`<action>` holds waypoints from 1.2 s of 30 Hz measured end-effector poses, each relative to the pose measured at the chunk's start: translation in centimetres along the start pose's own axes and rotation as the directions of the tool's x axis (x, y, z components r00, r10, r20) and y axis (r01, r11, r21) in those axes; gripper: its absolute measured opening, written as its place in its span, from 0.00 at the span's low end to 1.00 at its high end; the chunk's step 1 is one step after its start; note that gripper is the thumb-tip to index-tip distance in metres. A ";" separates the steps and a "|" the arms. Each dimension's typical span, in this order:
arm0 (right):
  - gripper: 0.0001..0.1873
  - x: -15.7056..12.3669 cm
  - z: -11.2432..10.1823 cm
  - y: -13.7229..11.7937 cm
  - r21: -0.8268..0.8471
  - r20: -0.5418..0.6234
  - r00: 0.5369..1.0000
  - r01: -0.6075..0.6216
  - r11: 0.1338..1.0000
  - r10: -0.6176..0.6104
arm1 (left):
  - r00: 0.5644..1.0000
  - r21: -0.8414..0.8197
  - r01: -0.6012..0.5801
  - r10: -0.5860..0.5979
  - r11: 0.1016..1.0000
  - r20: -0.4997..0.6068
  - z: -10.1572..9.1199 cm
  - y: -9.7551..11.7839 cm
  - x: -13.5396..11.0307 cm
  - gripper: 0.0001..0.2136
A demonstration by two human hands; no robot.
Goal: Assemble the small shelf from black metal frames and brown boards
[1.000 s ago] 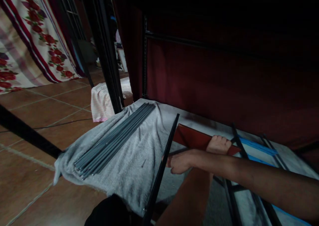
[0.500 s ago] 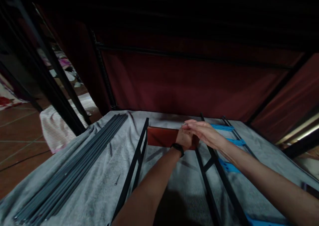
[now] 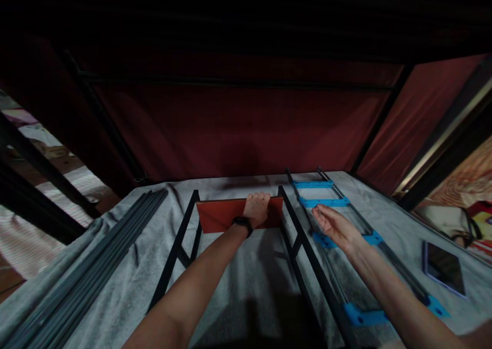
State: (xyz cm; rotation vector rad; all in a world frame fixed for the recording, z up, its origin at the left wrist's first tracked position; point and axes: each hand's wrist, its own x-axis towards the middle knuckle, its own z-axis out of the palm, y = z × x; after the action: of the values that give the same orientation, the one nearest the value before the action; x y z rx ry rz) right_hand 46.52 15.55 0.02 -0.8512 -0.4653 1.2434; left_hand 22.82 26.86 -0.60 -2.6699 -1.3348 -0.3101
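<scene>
A reddish-brown board (image 3: 217, 216) spans the two sides of a black metal frame (image 3: 175, 254) at the frame's far end. My left hand (image 3: 257, 209), with a dark band on its wrist, is closed over the board's top edge. To the right of the frame, my right hand (image 3: 335, 226) hovers with thumb and fingertips pinched together. Whatever lies in that pinch is too small to make out. Beneath this hand lies a ladder-like assembly of grey rods with blue plastic crosspieces (image 3: 325, 202), partly covered by my forearm.
A bundle of grey metal tubes (image 3: 111, 251) lies on the grey cloth (image 3: 234, 308) at the left. A phone (image 3: 445, 267) rests at the right. Dark red fabric (image 3: 238, 134) hangs behind, between black posts. A bag (image 3: 442, 220) sits beyond the right edge.
My right hand has left the board's right end and moved right, over the blue crosspieces. My left hand now wraps the board's top edge. The view has swung right, bringing the phone fully into sight.
</scene>
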 end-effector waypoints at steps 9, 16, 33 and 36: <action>0.13 2.0 -0.9 3.9 -0.161 -0.104 0.995 -0.023 0.987 0.006 | 0.994 -0.026 0.043 -0.040 0.999 0.099 -1.3 0.8 0.5 0.23; 0.14 4.3 1.1 6.4 -0.056 -0.127 0.987 0.092 0.994 -0.098 | 0.988 -0.101 -0.078 0.090 0.992 0.122 -1.9 1.3 0.5 0.17; 0.24 7.2 2.3 8.3 -0.005 -0.214 0.958 0.197 0.980 -0.193 | 0.984 -0.105 -0.060 0.076 0.993 0.160 -1.3 1.2 2.3 0.27; 0.22 7.5 2.5 8.7 -0.062 -0.201 0.958 0.193 0.979 -0.202 | 0.985 -0.102 -0.041 0.057 0.994 0.161 -1.4 1.4 2.2 0.27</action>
State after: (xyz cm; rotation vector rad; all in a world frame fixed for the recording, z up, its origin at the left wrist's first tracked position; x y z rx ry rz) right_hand 41.43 24.14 -6.14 -0.9350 -0.3989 0.9526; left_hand 25.10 27.42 1.22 -2.8603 -1.3275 -0.1567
